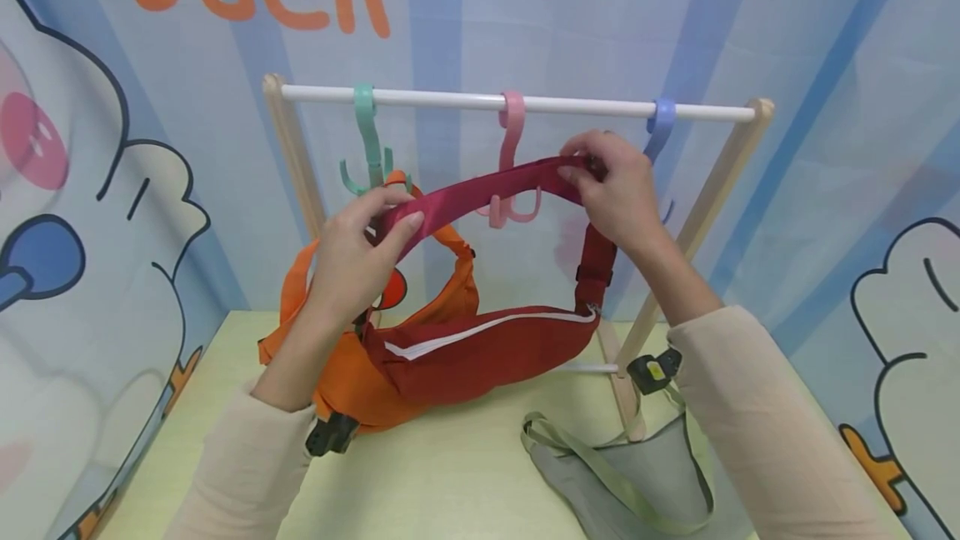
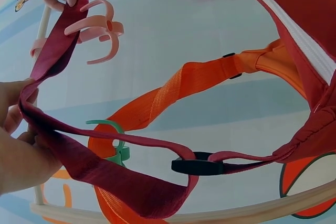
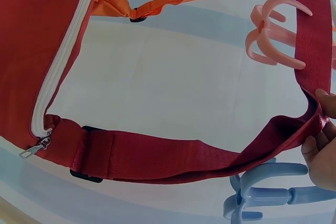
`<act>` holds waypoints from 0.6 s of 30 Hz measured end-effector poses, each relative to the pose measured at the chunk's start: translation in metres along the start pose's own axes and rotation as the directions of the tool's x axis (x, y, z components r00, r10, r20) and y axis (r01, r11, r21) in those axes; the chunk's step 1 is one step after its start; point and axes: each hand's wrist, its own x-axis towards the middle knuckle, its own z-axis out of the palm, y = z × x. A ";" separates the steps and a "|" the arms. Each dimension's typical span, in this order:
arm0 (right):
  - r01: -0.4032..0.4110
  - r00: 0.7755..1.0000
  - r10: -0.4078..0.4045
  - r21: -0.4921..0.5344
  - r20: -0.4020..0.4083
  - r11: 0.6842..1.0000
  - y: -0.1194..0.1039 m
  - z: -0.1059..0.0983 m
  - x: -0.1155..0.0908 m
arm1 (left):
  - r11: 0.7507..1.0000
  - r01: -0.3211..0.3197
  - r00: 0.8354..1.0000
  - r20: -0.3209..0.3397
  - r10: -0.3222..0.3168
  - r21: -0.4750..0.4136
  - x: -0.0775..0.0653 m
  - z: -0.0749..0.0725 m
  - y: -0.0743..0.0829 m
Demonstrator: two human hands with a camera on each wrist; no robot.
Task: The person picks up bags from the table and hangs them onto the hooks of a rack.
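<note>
A red waist bag (image 1: 487, 357) with a white zipper hangs from its dark red strap (image 1: 472, 192). My left hand (image 1: 356, 261) pinches the strap on the left, thumb in front. With thumb and fingers, my right hand (image 1: 615, 182) grips it on the right, close to the blue hook (image 3: 262, 195). Between the hands the strap crosses the pink hook (image 1: 512, 132), whose curved prongs (image 3: 273, 35) overlap it. An orange bag (image 1: 360, 382) hangs by its strap at the green hook (image 1: 367, 132), partly behind the red bag and left arm.
The hooks hang on a white rail (image 1: 450, 98) between wooden posts (image 1: 708, 198). A grey-green bag (image 1: 637, 473) with loose straps lies on the pale table (image 1: 420, 482) at front right. Behind stands a blue striped backdrop (image 1: 480, 7) with cartoon ducks.
</note>
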 end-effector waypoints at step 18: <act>0.017 0.998 -0.016 -0.022 0.056 1.000 0.000 0.002 -0.006 | 0.999 0.042 0.999 0.004 -0.042 0.027 -0.007 -0.002 -0.009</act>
